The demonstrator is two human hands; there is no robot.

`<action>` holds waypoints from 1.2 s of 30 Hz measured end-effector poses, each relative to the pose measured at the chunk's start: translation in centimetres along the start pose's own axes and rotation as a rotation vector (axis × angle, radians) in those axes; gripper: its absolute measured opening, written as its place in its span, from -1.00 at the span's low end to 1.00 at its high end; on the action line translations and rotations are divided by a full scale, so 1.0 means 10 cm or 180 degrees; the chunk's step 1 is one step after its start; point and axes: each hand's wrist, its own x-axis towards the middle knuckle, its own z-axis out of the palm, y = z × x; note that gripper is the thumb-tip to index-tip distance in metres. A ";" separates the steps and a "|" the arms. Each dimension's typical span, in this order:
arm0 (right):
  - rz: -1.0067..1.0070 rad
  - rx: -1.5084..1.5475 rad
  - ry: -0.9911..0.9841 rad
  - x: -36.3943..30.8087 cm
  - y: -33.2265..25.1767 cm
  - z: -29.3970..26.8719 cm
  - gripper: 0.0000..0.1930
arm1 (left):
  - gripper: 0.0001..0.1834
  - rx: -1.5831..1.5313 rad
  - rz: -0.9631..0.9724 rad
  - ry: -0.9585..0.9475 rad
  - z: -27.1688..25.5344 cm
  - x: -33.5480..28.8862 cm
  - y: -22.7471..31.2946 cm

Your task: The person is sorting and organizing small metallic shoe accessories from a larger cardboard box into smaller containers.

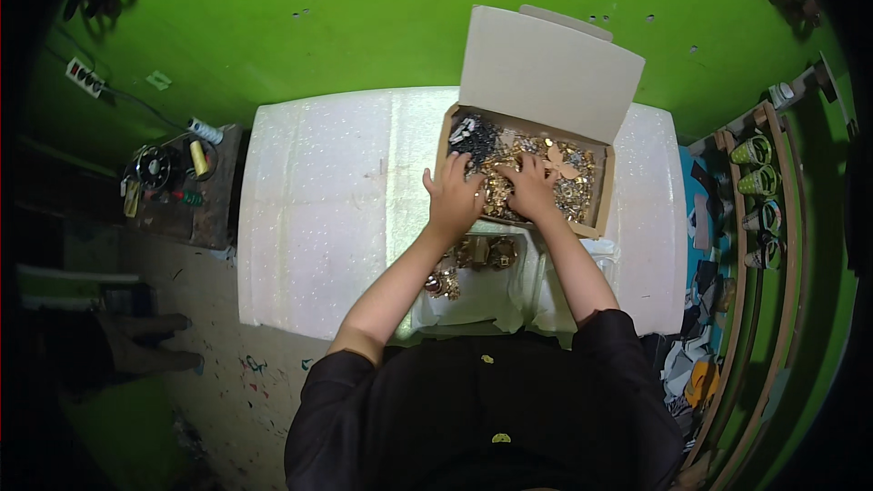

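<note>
An open cardboard box (611, 184) holds many small gold and silver metal pieces (573, 195), with small black pieces (489, 135) in its left back corner. Among the metal lies a flat tan flower-like shape (561, 164). My left hand (453, 200) reaches over the box's front left part, fingers spread and tips at the pieces. My right hand (531, 189) rests on the pieces near the middle, fingers apart. No held piece shows in either hand. Closer to me, gold-coloured pieces (444, 285) lie by white plastic bags (486, 302).
The box's lid (550, 73) stands raised toward the green wall (364, 18). Box and bags are on a white sparkly table (314, 209). Thread spools (199, 160) sit on a side table at left. A wooden rack (791, 218) holds shoes at right. Another person's legs (150, 345) show at left.
</note>
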 end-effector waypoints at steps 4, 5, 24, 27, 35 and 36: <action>0.0206 0.0067 -0.0114 -0.04 0.08 0.11 -0.66 | -0.85 0.0691 0.0195 -0.0497 0.34 0.31 -0.14; 0.0242 0.0057 -0.0131 -0.06 0.09 0.10 -0.66 | -0.86 0.0728 0.0217 -0.0655 0.38 0.36 -0.16; 0.0310 0.0468 0.0616 -0.08 0.15 -0.07 -0.78 | -0.92 0.0406 0.0014 -0.0748 0.27 0.30 -0.17; -0.0016 0.0435 -0.0003 0.08 0.13 -0.12 -0.68 | -0.90 0.0235 -0.0046 -0.0716 0.16 0.32 -0.18; -0.0187 0.0108 0.0055 0.17 0.09 0.21 -0.77 | -0.90 -0.0092 -0.0130 -0.0366 -0.05 0.36 -0.30; -0.0197 0.0163 0.0140 0.16 0.11 0.22 -0.80 | -0.90 -0.0178 -0.0222 -0.0446 -0.10 0.38 -0.31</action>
